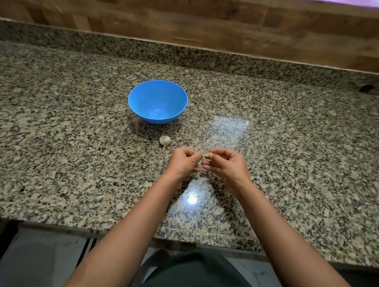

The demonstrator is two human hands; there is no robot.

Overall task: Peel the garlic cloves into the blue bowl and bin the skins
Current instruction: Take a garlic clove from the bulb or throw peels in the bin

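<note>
A round blue plastic bowl sits on the speckled granite tabletop, its bare blue floor showing (quite glossy). Just in front of it lies a small white garlic bulb. Nearer me, the left hand and right hand meet, the fingers of both pinching a papery garlic clove.

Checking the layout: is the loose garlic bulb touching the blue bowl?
Apart. The head view shows a strip of bare counter between the garlic bulb and the blue bowl.
</note>
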